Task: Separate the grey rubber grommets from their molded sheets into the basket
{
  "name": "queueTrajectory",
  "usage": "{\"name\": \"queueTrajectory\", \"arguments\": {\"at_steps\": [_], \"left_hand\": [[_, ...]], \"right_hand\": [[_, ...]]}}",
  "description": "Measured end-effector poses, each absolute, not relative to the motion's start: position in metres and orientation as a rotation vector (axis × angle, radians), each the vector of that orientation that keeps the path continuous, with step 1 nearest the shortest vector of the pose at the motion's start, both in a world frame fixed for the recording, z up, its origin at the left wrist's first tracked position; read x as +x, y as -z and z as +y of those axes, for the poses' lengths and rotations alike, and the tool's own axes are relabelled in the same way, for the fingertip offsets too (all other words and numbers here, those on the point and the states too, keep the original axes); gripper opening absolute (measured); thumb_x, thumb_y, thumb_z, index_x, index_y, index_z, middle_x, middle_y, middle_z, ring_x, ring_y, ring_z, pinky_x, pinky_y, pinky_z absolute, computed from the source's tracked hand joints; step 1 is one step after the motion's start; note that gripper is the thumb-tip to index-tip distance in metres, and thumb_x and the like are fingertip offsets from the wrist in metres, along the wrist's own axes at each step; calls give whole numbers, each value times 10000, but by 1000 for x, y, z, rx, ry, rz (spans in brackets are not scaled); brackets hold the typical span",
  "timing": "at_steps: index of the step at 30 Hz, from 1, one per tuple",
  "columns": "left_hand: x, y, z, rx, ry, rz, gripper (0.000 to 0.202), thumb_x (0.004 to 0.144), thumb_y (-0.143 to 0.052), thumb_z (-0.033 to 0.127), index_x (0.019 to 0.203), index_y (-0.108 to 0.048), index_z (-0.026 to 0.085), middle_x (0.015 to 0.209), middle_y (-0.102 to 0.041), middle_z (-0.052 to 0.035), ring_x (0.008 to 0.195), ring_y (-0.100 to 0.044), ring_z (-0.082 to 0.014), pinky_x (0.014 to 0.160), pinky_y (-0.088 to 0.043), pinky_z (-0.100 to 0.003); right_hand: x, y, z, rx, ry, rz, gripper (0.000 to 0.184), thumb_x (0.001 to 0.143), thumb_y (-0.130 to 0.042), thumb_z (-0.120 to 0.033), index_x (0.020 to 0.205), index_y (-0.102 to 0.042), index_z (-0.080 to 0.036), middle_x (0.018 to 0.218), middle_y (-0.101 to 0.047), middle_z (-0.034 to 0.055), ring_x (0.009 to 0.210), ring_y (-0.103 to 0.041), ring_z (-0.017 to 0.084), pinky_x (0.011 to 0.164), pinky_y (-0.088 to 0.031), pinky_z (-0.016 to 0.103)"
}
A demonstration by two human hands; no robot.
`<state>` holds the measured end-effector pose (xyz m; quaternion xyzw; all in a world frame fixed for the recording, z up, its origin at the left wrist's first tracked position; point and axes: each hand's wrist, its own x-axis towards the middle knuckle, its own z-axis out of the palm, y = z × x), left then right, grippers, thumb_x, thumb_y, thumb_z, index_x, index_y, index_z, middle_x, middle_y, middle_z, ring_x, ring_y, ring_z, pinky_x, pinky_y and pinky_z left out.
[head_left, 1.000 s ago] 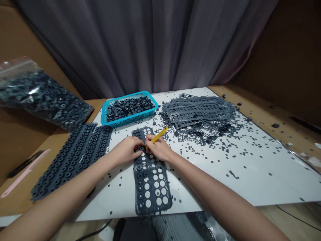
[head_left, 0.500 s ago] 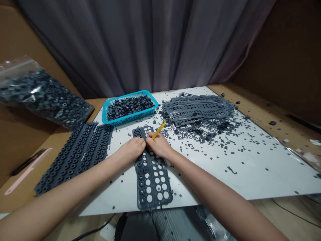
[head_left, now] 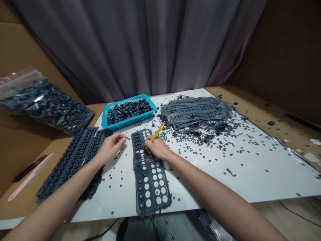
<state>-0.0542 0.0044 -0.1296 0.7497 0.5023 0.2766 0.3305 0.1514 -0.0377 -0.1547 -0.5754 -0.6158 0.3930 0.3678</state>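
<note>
My right hand [head_left: 157, 147] grips a slim yellow pen-like tool [head_left: 160, 128], its lower end down at a dark rubber sheet [head_left: 152, 180]. The sheet lies lengthwise in front of me. Ring-shaped pieces fill part of its left side, and round holes show white tabletop through the rest. To the left of the sheet, my left hand [head_left: 112, 146] hovers over the table with thumb and fingers pinched; whatever is between the tips is too small to make out. Under and beside my left forearm lie other dark sheets [head_left: 72, 155] full of rings.
A blue basket [head_left: 129, 121] of small dark pieces stands at the back. Left of it leans a zip bag [head_left: 47, 103] of similar pieces. Flattened punched sheets [head_left: 198, 110] are piled at the back right among scattered dark discs. A pink strip-like tool [head_left: 30, 177] lies far left.
My left hand has left the sheet and moved left, near the ring-filled sheets. My right hand stays at the sheet with the yellow tool, slightly lower in view.
</note>
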Motion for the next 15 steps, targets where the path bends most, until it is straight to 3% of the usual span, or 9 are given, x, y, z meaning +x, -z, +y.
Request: {"name": "queueTrajectory", "arguments": {"at_steps": [3,6,10,15], "left_hand": [[-46,130,2,1494,-734,1151,168,702,-603,251,846,-606,166,645,-543,10,560,-485,-122,512,-380,-212],[-32,129,1,1183,-720,1042,80,666,-522,226,697,-549,157,604,-501,2,521,-463,-113,482,-380,-212],[-24,125,7,1149,-646,992,112,630,-425,278,564,-420,187,561,-436,-5,471,-416,-123,422,-347,-234],[-23,127,15,1293,-595,1016,67,552,-470,161,600,-516,164,576,-476,0,468,-387,-108,426,-313,-215]], "right_hand": [[152,158,-36,-1464,-1022,-1549,160,771,-404,-217,621,-459,-204,581,-573,-29,579,-523,121,553,-365,206],[152,159,-35,-1466,-1014,-1545,154,762,-422,-220,612,-454,-204,581,-577,-31,584,-522,123,553,-367,207],[151,158,-37,-1475,-995,-1559,153,768,-415,-226,626,-469,-206,589,-584,-30,598,-520,128,556,-364,211],[147,152,-39,-1542,-927,-1576,142,737,-424,-224,599,-452,-201,583,-536,-18,609,-485,142,560,-333,227]]}}
